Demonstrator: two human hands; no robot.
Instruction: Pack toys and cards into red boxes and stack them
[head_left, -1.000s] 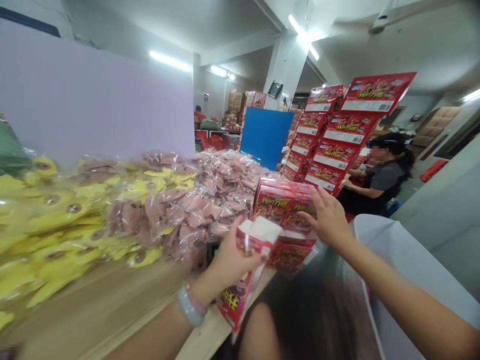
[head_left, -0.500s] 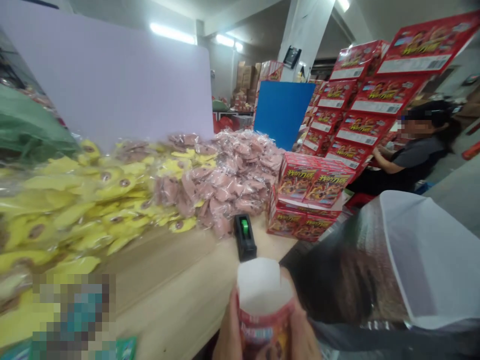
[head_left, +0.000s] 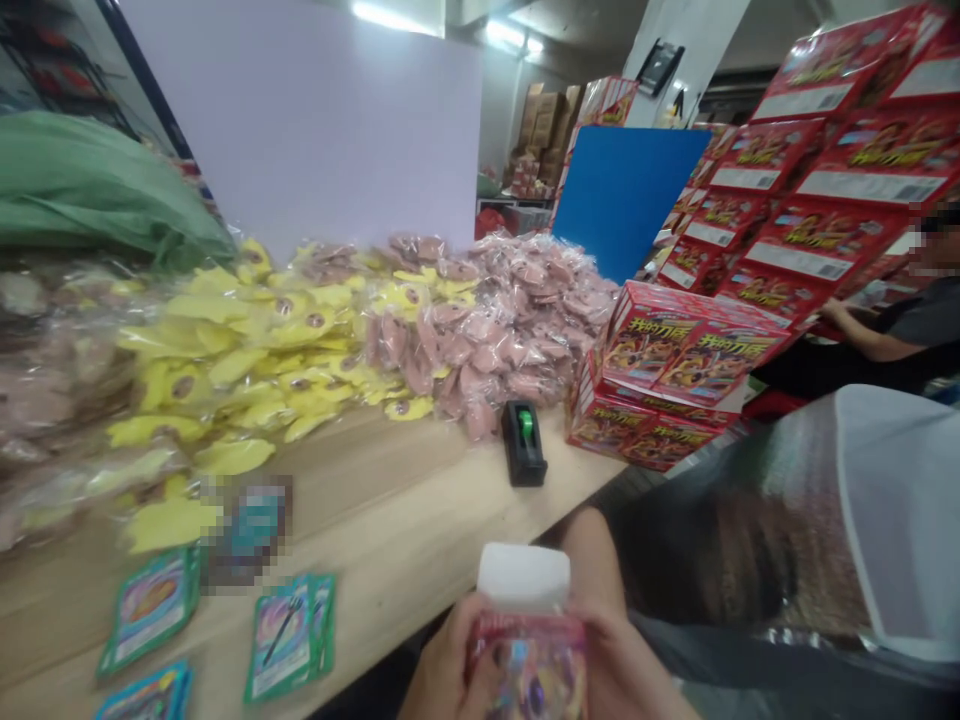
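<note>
While in fingers (head_left: 452, 640), open-flapped red box (head_left: 529, 662)

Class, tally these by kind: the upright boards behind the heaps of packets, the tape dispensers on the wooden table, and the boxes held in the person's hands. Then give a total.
Boards: 2, a pale board and a blue board
Tape dispenser: 1
Box, held by left hand and right hand: 1
Total: 4

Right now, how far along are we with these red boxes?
Done: closed red boxes stand stacked at the right end of the table. In hand: left hand and right hand hold an open carton, white flap up. Left: heaps of yellow packets and pink packets and a few card packs lie loose on it.
</note>
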